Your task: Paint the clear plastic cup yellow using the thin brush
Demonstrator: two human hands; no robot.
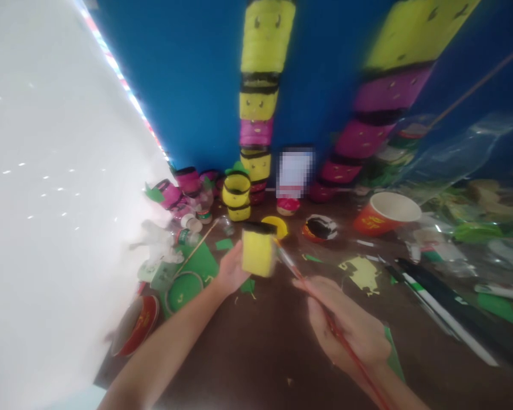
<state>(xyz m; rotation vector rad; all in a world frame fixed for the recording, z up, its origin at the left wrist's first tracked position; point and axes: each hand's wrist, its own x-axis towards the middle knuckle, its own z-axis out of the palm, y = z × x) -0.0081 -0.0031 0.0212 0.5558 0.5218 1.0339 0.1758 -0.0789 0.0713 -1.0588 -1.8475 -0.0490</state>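
Note:
My left hand grips a small yellow-painted cup with a black rim, holding it above the dark table; part of the hand is hidden behind the cup. In my right hand is a red-handled paintbrush, its tip touching or very close to the cup's right side. Just behind the cup lies a round dish of yellow paint. A dish with black paint is a little farther right.
Finished yellow pots and pink pots stand along the blue wall. At right are a red-and-white paper cup, yellow paper scraps and a black-handled tool. Green paper and a red bowl lie left.

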